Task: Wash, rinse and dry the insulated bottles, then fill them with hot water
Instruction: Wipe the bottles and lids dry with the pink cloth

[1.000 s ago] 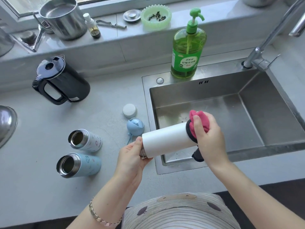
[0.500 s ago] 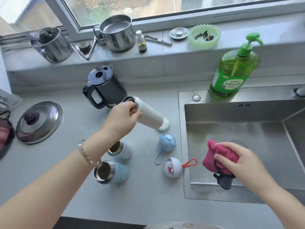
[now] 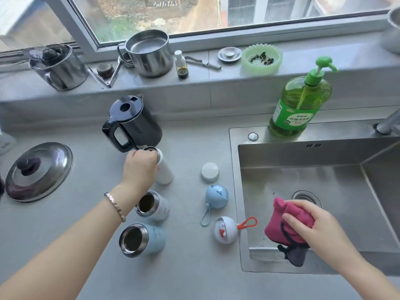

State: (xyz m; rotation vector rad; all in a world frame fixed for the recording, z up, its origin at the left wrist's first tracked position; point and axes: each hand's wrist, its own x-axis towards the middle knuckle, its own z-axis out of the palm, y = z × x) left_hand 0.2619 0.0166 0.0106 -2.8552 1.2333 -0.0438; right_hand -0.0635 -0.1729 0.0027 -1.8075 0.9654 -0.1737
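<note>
Bottle (image 3: 165, 171) stands upright on the bench (image 3: 190, 267), just in front of the kettle (image 3: 134, 124); your left hand (image 3: 139, 167) grips its rim. Right hand (image 3: 307, 224) clutches the cloth (image 3: 281, 226) over the front edge of the sink (image 3: 270, 262). Drying looks done here. Next: release, park cloth, lift kettle, pour into that narrow mouth.

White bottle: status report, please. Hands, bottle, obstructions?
Left hand grips tall white insulated bottle, upright. Right hand holds pink cloth over steel sink. Black kettle close behind bottle.
</note>
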